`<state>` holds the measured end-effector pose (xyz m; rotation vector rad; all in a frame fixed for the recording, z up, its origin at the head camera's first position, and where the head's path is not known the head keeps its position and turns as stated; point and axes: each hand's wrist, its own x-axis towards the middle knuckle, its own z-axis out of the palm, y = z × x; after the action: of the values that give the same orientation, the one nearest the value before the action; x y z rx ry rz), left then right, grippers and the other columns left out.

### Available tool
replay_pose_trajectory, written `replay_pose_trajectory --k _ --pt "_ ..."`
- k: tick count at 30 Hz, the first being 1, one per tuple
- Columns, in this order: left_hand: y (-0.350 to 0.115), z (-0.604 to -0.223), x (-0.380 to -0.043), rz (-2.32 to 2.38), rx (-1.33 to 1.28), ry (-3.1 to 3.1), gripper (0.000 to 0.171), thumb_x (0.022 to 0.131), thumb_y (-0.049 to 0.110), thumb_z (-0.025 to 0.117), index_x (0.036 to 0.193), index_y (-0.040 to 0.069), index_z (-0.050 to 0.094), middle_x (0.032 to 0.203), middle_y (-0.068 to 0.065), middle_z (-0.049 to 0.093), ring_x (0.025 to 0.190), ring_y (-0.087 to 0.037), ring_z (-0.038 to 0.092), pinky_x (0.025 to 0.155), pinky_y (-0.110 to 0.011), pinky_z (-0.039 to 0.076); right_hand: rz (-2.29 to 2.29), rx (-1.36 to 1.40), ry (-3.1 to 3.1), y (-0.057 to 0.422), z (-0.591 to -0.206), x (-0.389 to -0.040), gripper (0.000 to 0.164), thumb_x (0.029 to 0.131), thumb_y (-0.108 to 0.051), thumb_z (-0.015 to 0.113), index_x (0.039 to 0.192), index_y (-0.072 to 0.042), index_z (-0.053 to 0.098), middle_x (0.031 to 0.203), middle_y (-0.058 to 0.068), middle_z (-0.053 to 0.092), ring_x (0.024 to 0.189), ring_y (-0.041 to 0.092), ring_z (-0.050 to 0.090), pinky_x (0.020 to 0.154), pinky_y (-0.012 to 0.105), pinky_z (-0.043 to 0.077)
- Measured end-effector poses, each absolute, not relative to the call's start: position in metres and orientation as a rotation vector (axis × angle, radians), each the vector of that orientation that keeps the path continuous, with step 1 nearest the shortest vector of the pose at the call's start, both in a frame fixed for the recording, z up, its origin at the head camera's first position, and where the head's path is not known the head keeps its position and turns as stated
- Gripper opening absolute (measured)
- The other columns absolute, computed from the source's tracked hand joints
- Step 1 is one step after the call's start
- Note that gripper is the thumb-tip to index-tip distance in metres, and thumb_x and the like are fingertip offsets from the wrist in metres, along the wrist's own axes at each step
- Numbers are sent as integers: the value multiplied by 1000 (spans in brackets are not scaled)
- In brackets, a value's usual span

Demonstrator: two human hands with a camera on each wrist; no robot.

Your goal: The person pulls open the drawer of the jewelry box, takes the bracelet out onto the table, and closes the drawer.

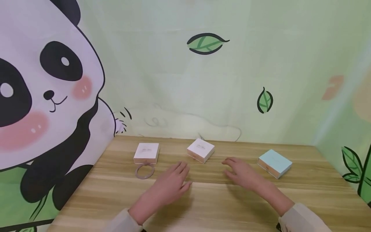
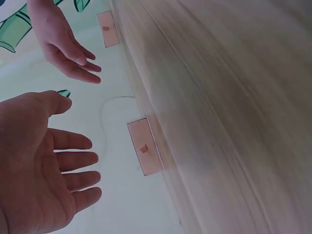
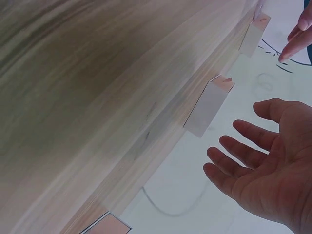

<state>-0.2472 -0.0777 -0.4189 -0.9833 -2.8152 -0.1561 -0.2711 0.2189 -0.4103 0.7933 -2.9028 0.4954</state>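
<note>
Middle white box (image 1: 200, 149) lies between one and two o'clock from the nearer left hand (image 1: 172, 184), fingers empty, loosely spread.

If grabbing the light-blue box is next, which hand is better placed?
Right, most likely. The right hand is empty and nearest the light-blue box. The left hand is empty too, but farther off, on the right hand's other side.

A staged setting is being shown, whether in home or studio being left unclear: a wood-grain table (image 1: 214, 206) is being enclosed at left, far and right by a green backdrop (image 1: 150, 74), where a cartoon panda (image 1: 32, 91) and leaves (image 1: 205, 44) are being displayed.
</note>
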Motion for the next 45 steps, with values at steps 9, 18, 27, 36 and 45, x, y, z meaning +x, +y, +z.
replay_pose_trajectory --k 9,18,27,36,45 --pt "-65 -427 -273 -255 -984 -2872 66 107 54 37 161 14 32 167 -7 26 153 -36 22 123 -52 23 396 704 -2882 221 -409 -276 44 102 -20 60 136 8 58 143 33 50 131 52 48 109 62 40" --pt "-52 -435 -293 -302 -979 -2885 70 104 64 31 162 24 29 168 -5 24 155 -37 14 123 -59 18 339 632 -2904 221 -419 -276 53 105 -32 54 142 5 54 149 34 44 138 53 40 113 62 34" --pt "-33 -447 -327 -314 -899 -2901 73 103 64 37 164 28 21 171 -3 14 156 -37 7 123 -61 13 338 584 -2980 216 -426 -285 60 106 -43 49 150 -2 49 156 30 37 144 54 30 113 71 26" --pt "-13 -450 -355 -323 -815 -2892 73 104 58 41 165 26 18 171 -5 12 157 -34 6 123 -60 14 315 603 -3024 214 -428 -288 59 108 -40 46 152 -1 44 157 30 35 145 54 29 113 71 26" --pt "3 -451 -373 -268 -780 -2977 74 104 56 42 164 18 21 170 -8 17 157 -33 9 125 -53 13 333 634 -3004 211 -430 -289 62 106 -42 46 152 0 44 157 30 35 145 54 28 114 70 25"
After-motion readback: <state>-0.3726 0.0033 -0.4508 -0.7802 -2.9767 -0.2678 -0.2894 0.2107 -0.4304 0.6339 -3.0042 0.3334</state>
